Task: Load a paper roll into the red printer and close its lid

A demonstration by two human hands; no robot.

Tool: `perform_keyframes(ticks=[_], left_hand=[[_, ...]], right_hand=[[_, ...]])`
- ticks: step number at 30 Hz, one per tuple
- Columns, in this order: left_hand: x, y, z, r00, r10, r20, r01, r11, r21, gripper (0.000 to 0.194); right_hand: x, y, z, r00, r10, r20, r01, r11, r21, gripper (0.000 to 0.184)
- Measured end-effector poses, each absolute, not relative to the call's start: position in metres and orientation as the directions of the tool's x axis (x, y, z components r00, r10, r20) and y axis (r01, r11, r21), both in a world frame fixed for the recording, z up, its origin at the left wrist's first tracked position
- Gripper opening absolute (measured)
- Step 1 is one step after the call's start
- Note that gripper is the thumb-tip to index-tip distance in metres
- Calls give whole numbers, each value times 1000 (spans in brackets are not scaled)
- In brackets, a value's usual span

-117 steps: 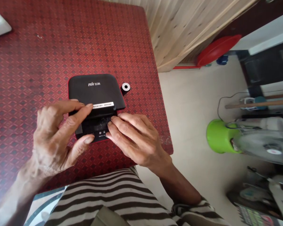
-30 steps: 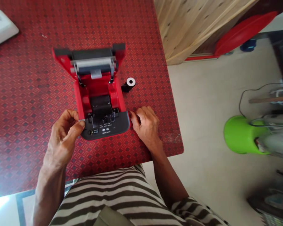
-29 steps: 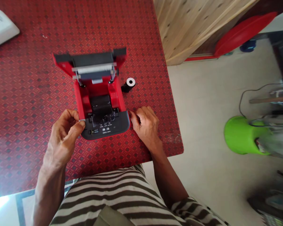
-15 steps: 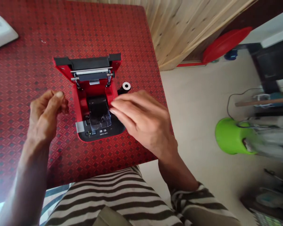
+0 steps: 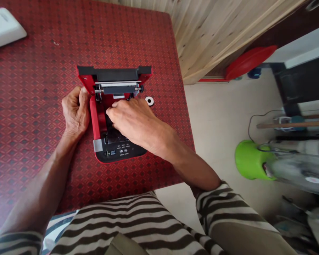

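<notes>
A red and black receipt printer (image 5: 127, 151) stands on the table with its lid (image 5: 117, 74) raised. My right hand (image 5: 139, 124) reaches into its paper compartment from the right. Its fingers are curled down over the black roll (image 5: 113, 136) and hide most of it; the fingertips are partly out of sight. At the printer's left side, near the hinge, my left hand (image 5: 76, 109) is closed with the thumb against the red edge. Just right of the printer lies a second small roll with a white core end (image 5: 149, 97), partly covered by my right hand.
The table (image 5: 55, 71) has a red patterned top and ends at the right. A white rounded object (image 5: 5, 28) lies at its far left corner. Wooden panelling (image 5: 207, 39) borders the far right. On the floor stand a green bucket (image 5: 246, 159) and a fan (image 5: 300, 173).
The lid, closed at first, is open. My left hand has moved from the front corner up to the left side. My right hand has gone from the right front into the compartment.
</notes>
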State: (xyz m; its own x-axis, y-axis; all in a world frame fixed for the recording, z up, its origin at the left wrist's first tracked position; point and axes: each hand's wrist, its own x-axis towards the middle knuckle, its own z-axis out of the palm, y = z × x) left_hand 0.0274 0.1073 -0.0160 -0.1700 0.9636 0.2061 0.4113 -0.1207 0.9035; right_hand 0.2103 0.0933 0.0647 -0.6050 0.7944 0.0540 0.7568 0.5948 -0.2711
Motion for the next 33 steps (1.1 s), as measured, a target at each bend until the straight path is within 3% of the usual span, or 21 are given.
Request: perform_keyframes(ticks=[3, 6, 9, 13, 16, 19, 25, 30, 33], left_hand=[[28, 109, -17, -161, 966, 204, 410, -122, 904, 42], [29, 110, -17, -151, 967, 203, 404, -127, 906, 44], [28, 110, -16, -141, 970, 199, 404, -127, 906, 43], [28, 110, -17, -126, 970, 210, 398, -144, 906, 42], [28, 111, -20, -117, 968, 221, 391, -159, 907, 43], [28, 113, -22, -121, 965, 231, 399, -166, 902, 44], [28, 113, -22, -115, 961, 253, 409, -186, 893, 47], [26, 113, -25, -117, 960, 253, 415, -185, 891, 46], [26, 114, -25, -107, 961, 253, 409, -189, 893, 48]], right_hand=[[214, 91, 72, -673, 734, -90, 739, 666, -104, 14], [222, 84, 84, -665, 743, -72, 745, 654, -135, 11], [240, 74, 100, -643, 762, 69, 716, 631, -299, 11], [279, 62, 103, -463, 849, 255, 549, 501, -670, 20], [309, 54, 78, -228, 930, 288, 391, 359, -847, 29], [326, 45, 37, -58, 974, 218, 287, 226, -931, 30], [325, 41, -19, -74, 997, 8, 301, 30, -953, 29], [311, 46, -21, -161, 987, 29, 434, 97, -896, 24], [312, 45, -17, -176, 984, 2, 418, 77, -905, 27]])
